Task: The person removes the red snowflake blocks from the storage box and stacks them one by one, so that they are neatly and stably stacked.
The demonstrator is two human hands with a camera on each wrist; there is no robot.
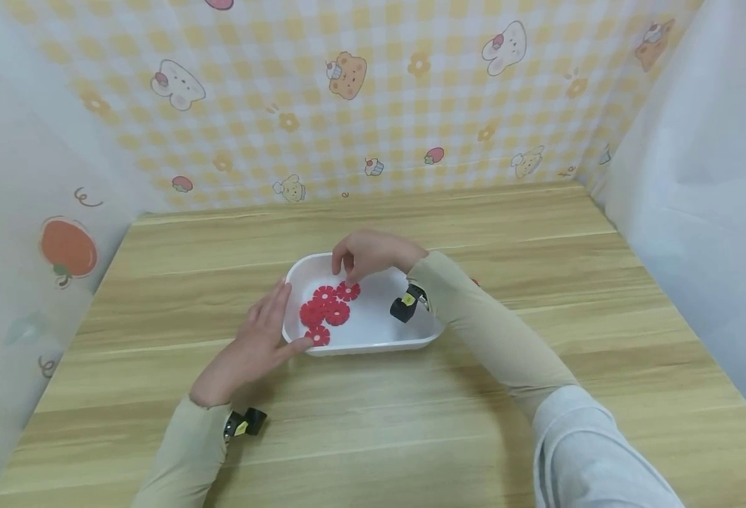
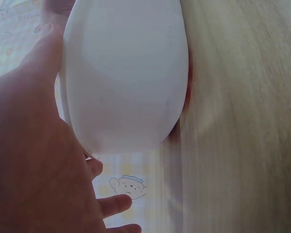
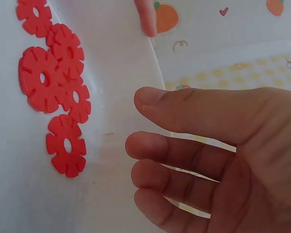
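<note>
A white oval tray (image 1: 379,321) stands on the table with several red notched discs (image 1: 338,312) lying in its left part. My left hand (image 1: 255,346) rests at the tray's left end, thumb at the front rim and fingers along the side; in the left wrist view the hand (image 2: 43,145) lies beside the tray's white wall (image 2: 126,73). Over the tray's back edge is my right hand (image 1: 373,254), fingers bent downward. The right wrist view shows this hand (image 3: 199,150) with thumb and fingers apart, nothing between them, beside the red discs (image 3: 67,145).
The wooden table (image 1: 379,437) extends around the tray. A small red thing (image 1: 475,282) shows partly behind the right sleeve (image 1: 493,331). A yellow checked cloth (image 1: 379,106) hangs behind the table, and pale sheets stand at both sides.
</note>
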